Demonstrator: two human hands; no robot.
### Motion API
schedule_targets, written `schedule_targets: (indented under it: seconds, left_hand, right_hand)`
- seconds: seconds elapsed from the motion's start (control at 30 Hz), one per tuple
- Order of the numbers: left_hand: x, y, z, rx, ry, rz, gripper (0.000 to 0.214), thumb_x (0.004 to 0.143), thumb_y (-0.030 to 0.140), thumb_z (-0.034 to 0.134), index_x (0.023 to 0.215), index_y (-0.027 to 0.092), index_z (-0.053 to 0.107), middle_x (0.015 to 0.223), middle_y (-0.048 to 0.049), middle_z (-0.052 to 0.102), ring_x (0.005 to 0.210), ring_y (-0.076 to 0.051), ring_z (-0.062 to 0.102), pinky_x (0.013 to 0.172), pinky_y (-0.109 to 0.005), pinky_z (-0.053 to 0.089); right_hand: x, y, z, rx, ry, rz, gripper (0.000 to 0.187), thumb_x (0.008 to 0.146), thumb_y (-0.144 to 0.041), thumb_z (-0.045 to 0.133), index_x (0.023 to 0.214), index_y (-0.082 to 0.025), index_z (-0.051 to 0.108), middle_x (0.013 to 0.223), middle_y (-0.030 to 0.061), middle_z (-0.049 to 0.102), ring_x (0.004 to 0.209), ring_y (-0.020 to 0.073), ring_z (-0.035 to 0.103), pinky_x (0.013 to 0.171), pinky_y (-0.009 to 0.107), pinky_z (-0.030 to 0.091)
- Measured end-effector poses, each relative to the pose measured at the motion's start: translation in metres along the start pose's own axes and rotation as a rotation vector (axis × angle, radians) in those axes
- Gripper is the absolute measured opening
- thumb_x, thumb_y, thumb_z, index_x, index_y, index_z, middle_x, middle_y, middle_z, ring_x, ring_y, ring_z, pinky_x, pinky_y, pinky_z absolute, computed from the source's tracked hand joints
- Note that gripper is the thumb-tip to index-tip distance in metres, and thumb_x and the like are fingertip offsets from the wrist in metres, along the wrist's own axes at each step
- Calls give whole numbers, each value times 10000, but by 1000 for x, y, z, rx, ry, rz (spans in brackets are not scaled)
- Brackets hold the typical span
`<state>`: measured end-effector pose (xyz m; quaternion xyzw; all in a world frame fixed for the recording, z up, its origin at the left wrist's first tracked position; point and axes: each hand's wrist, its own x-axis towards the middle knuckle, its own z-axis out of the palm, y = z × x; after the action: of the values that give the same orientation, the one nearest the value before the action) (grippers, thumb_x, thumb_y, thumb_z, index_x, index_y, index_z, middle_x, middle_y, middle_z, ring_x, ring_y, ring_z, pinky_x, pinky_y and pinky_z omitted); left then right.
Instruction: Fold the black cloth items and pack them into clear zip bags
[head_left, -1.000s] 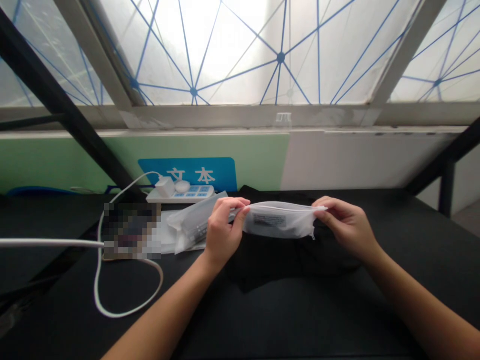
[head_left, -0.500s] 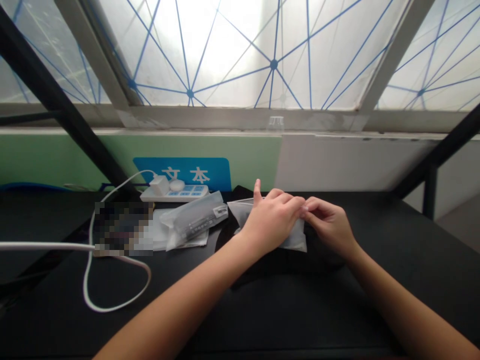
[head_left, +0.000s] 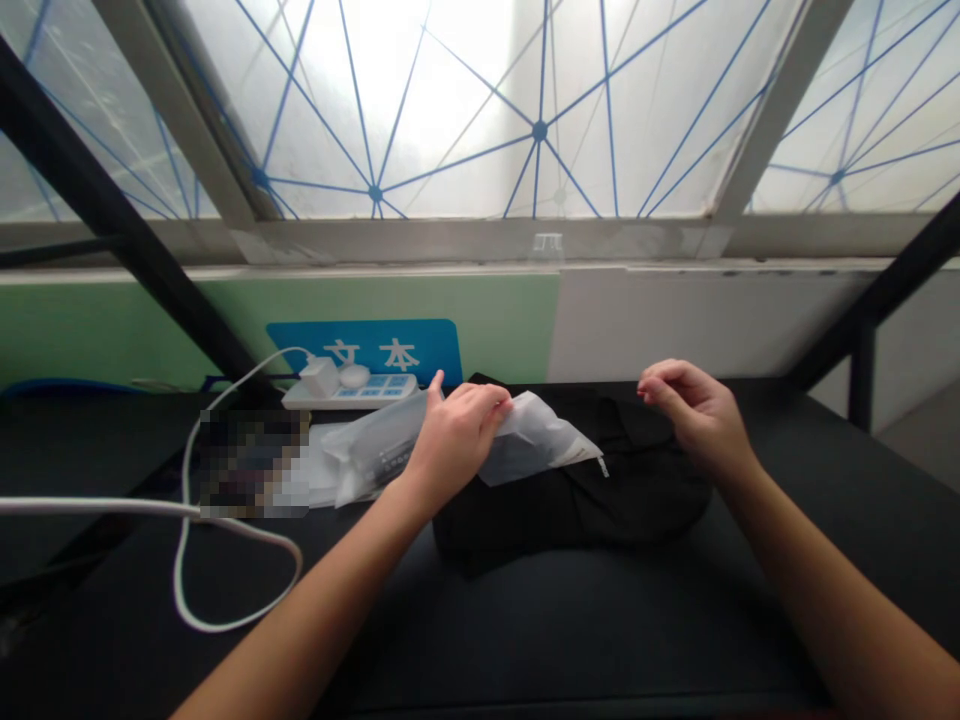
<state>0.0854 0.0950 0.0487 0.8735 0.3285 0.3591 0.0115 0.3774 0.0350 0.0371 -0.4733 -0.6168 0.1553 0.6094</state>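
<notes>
at the left, a white cable (head_left: 225, 590) looped on the black table (head_left: 600, 640), and a white power strip (head_left: 349, 393) stood farther back. a clear plastic packet (head_left: 375, 450) lay just beside the left hand (head_left: 457, 440), which curled over the left end of a frosted zip pouch (head_left: 532, 440); i could not tell if it pinched. the pouch rested on a black cloth (head_left: 577, 520). the right hand (head_left: 697, 415) was half open above the cloth's far right side, holding nothing.

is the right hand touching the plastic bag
Apart: the head view shows the right hand raised to the right of the plastic bag, with black cloth visible between them.
</notes>
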Motion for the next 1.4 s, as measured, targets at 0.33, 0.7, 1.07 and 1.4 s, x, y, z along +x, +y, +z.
schedule_targets:
  seconds: [0.33,0.7,1.07,1.4]
  left_hand:
    - [13,44,18,-66,-64,193,230,1056,328,476,969,236,668,973,6,763,974,-180,648,1231,-605,79]
    - [20,-6,-4,-44,-162,50,230,1045,309,437,968,226,638,1013,-5,741,962,-197,661,1187,-580,256]
    - [-21,-26,22,-857,13,-680,322,958,530,508,874,220,515,715,28,542,638,-160,567,596,-272,508]
    - [-27,24,26,-180,-75,13,302,1021,271,450,1291,186,555,1478,-137,538,1424,-268,446,1176,-472,393]
  right_hand:
    - [-30,-26,48,-77,-238,-112,149,983,-347,603,895,-235,646,811,19,643,734,181,590,669,315,484]
    - [-7,7,14,156,93,35,193,944,-391,638,825,-241,617,866,15,582,750,168,535,641,283,447]
    - [-15,10,42,248,-3,435,375,849,-573,686,819,-218,566,650,-58,499,515,99,430,456,218,369]
    - [-21,38,44,-211,-264,342,290,926,-476,584,1047,-213,603,885,29,654,749,200,629,676,346,529]
